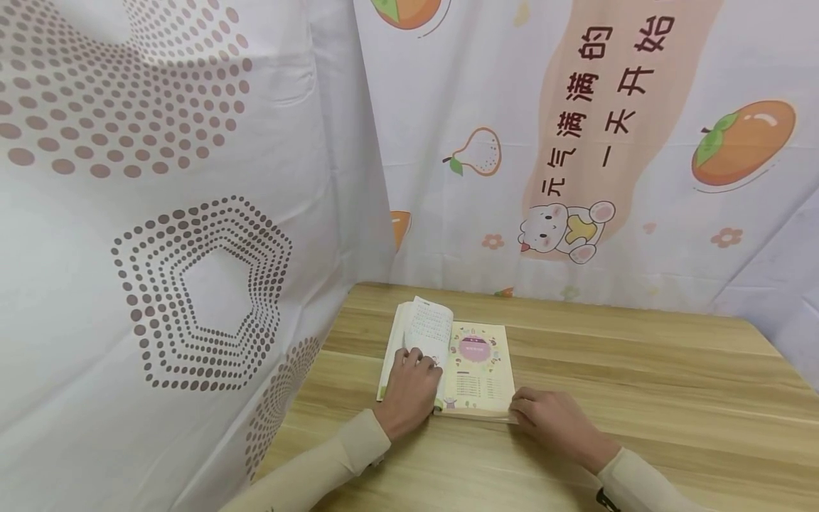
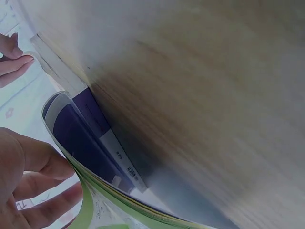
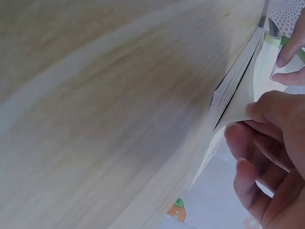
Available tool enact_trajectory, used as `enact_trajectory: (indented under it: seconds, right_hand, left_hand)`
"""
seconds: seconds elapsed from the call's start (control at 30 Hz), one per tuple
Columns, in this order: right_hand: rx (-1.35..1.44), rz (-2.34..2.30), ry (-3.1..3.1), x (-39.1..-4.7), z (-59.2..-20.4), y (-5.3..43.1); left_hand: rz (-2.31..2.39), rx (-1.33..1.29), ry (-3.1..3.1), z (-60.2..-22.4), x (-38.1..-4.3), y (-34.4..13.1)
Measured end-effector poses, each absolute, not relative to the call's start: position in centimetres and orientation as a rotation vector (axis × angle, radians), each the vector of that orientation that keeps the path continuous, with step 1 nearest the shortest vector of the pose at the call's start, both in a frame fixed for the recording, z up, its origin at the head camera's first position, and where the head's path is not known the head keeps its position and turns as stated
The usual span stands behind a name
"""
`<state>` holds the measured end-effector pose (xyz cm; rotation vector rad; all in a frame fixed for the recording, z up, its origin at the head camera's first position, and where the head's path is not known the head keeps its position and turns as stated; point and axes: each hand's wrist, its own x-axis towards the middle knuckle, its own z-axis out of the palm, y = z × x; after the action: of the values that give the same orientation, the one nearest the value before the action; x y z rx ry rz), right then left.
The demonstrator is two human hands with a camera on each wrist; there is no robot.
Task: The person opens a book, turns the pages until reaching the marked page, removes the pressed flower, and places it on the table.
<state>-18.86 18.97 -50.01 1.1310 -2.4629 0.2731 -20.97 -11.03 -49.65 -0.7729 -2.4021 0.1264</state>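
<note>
An open book lies on the wooden table, its left-hand pages arched up near the spine. My left hand rests on these left pages with bent fingers. In the left wrist view its thumb and fingers touch the curved, green-edged paper near the spine. At the lower right corner of the book, my right hand pinches a page corner. Close up, that page lifts away from the stack, between the thumb and index finger. The other fingers of this hand are loosely bent.
The wooden table extends around the book, more of it to the right. A white curtain with dotted patterns hangs along the left side. Behind the table hangs another cloth with printed fruit, a cartoon animal and writing.
</note>
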Motion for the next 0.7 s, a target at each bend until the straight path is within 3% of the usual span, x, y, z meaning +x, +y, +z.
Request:
enact_trajectory:
  seconds: [0.7]
  right_hand:
    - [1.149, 0.349, -2.403, -19.05, -49.33, 19.02]
  left_hand:
    - [0.126, -0.725, -2.445, -49.48, -20.74, -11.15]
